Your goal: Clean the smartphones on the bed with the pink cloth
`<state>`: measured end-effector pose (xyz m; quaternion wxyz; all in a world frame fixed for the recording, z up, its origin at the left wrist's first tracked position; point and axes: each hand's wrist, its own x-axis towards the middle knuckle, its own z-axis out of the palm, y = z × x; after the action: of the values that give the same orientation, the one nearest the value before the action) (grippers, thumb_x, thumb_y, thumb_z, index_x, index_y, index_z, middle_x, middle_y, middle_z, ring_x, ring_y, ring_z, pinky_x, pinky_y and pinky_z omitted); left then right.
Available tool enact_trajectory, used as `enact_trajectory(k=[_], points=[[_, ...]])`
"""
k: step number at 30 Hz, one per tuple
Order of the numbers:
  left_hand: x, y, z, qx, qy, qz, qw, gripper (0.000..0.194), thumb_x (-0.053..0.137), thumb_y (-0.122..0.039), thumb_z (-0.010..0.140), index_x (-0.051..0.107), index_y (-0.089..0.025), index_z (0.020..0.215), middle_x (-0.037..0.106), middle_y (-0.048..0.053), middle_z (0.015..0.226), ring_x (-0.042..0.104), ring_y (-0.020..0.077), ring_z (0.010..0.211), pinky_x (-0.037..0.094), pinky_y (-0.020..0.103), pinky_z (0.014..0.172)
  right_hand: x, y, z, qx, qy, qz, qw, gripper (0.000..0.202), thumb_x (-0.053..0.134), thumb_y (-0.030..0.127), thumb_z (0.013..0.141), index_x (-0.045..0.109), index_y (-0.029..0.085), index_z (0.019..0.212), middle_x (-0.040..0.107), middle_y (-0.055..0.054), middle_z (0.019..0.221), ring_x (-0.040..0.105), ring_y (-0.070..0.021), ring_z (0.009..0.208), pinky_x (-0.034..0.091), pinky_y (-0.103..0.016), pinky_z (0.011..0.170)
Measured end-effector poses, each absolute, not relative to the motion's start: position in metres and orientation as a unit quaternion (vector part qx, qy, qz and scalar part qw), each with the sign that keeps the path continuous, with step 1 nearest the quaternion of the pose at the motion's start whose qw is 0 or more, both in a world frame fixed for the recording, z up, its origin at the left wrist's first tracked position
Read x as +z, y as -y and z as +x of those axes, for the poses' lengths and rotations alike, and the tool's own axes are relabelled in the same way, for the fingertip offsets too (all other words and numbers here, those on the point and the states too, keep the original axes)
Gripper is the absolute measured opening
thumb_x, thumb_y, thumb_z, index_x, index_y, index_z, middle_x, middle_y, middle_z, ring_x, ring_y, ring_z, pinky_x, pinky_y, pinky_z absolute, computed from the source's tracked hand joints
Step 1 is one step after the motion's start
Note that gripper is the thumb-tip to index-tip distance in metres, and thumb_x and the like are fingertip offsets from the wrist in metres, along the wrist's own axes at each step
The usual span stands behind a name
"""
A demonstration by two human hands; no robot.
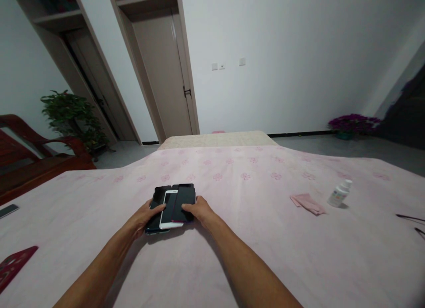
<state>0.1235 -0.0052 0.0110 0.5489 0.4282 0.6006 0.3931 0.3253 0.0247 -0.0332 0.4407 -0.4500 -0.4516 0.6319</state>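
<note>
Several smartphones lie overlapped in a stack between my two hands, low over the pink cloth (252, 237). On top to the right is a dark phone (184, 201). Partly beneath it shows a white-framed phone (168, 210), and a black phone (160, 196) is at the left. My left hand (143, 217) grips the stack's left side, thumb over the top. My right hand (201, 209) closes on the right side with its thumb on the dark phone. The fingers under the stack are hidden.
Toward the right are a folded pink cloth (308, 203), a white spray bottle (340, 194) and thin dark temples of what look like glasses (410, 218). At left lie a red phone case or phone (16, 264) and another phone (8, 210). A wooden bench (43, 162) stands beyond.
</note>
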Motion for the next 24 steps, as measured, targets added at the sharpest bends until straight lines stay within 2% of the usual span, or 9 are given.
enact_trajectory(k=[5,11,16,21,24], points=[[0.006,0.017,0.134,0.417,-0.599,0.437,0.526,0.075,0.084,-0.050,0.068,0.052,-0.015,0.126,0.076,0.010,0.093,0.073,0.0254,0.071,0.060,0.031,0.060,-0.027,-0.023,0.337,0.671,0.433,-0.432,0.418,0.040,0.073,0.015,0.060,0.069,0.012,0.100,0.075,-0.007,0.091,0.069,-0.0227,0.082,0.057,-0.035,0.073],[0.007,0.021,0.119,0.410,-0.620,0.410,0.529,0.072,0.085,-0.038,0.069,0.052,-0.017,0.130,0.076,0.010,0.095,0.072,0.0235,0.065,0.060,0.032,0.055,-0.029,-0.013,0.360,0.678,0.431,-0.452,0.388,0.036,0.070,0.014,0.062,0.069,0.013,0.098,0.073,-0.006,0.083,0.067,-0.0209,0.073,0.056,-0.034,0.066],[0.014,0.022,0.098,0.405,-0.633,0.399,0.526,0.070,0.087,-0.036,0.066,0.056,-0.014,0.125,0.076,0.009,0.083,0.072,0.0246,0.062,0.058,0.031,0.052,-0.027,-0.002,0.375,0.660,0.467,-0.455,0.374,0.029,0.067,0.011,0.061,0.070,0.013,0.090,0.071,-0.003,0.079,0.063,-0.0175,0.071,0.053,-0.032,0.070],[0.016,0.024,0.095,0.397,-0.641,0.392,0.527,0.066,0.084,-0.032,0.067,0.057,-0.013,0.123,0.075,0.009,0.078,0.071,0.0249,0.060,0.057,0.032,0.052,-0.028,0.000,0.373,0.629,0.499,-0.466,0.372,0.020,0.066,0.011,0.062,0.070,0.014,0.082,0.068,-0.003,0.073,0.063,-0.0205,0.073,0.052,-0.034,0.070],[0.016,0.020,0.102,0.409,-0.631,0.404,0.521,0.061,0.079,-0.024,0.069,0.056,-0.015,0.125,0.076,0.009,0.087,0.071,0.0230,0.065,0.057,0.030,0.056,-0.031,0.002,0.367,0.617,0.519,-0.453,0.381,0.022,0.070,0.012,0.063,0.070,0.017,0.084,0.069,-0.003,0.075,0.064,-0.0239,0.079,0.053,-0.035,0.071]])
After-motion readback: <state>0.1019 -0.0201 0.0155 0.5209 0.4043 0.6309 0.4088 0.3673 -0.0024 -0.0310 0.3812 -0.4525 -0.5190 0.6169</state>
